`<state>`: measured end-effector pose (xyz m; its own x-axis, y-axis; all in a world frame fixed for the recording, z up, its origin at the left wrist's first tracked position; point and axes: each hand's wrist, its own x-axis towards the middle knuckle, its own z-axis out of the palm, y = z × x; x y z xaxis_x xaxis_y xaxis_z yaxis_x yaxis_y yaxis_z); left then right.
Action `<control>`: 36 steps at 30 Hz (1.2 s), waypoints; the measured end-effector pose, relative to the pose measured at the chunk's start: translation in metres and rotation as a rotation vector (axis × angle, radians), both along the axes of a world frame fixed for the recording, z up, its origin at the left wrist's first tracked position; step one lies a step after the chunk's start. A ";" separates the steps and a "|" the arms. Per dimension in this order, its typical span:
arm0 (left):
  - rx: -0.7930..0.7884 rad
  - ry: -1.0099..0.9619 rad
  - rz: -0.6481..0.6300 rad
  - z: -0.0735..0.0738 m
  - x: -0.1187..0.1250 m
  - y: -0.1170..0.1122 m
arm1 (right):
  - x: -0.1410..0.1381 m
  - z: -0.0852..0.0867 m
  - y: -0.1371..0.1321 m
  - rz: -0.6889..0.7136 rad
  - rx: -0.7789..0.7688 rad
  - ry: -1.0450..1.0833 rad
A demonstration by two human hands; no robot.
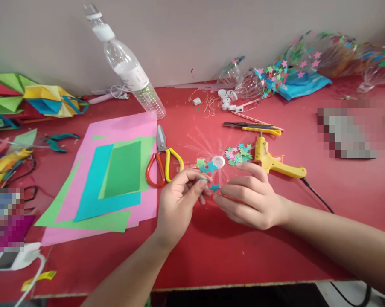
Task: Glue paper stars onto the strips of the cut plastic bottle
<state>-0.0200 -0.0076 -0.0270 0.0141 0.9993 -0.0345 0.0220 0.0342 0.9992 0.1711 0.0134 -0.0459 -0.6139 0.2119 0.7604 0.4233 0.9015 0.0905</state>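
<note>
Your left hand [179,202] is pinched, thumb and forefinger together on a small blue piece [203,179], mostly hidden by the fingertips. Just beyond it lies the clear stranded plastic piece [218,161] with its round white centre, between your hands on the red table [243,260], with a green star [200,163] and a blue star [212,166] at its left side. Your right hand [252,198] has its fingers loosely bent, close to another blue star [214,188] and the star pile [239,154]; its thumb is hidden, so you cannot tell whether it grips anything.

As for writing, from the left: a yellow strip [40,280] carries dark marks too blurred to read. Beyond the coloured paper [122,170], the tilted clear bottle [133,76] wears a white label printed in pinkish characters, too small to make out.
</note>
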 end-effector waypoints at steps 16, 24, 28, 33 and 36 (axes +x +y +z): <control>-0.157 -0.172 -0.007 0.020 -0.029 0.018 | -0.001 -0.009 0.018 -0.132 -0.877 0.850; -0.166 -0.159 -0.027 0.016 -0.030 0.025 | -0.004 -0.014 0.021 -0.073 -0.770 0.477; -0.157 -0.176 -0.069 0.013 -0.025 0.022 | -0.006 -0.014 0.018 -0.098 -0.683 0.302; -0.164 -0.174 -0.062 0.015 -0.021 0.019 | -0.006 -0.018 0.019 -0.112 -0.698 0.230; -0.147 -0.153 -0.044 0.016 -0.021 0.019 | -0.006 -0.020 0.020 -0.131 -0.713 0.147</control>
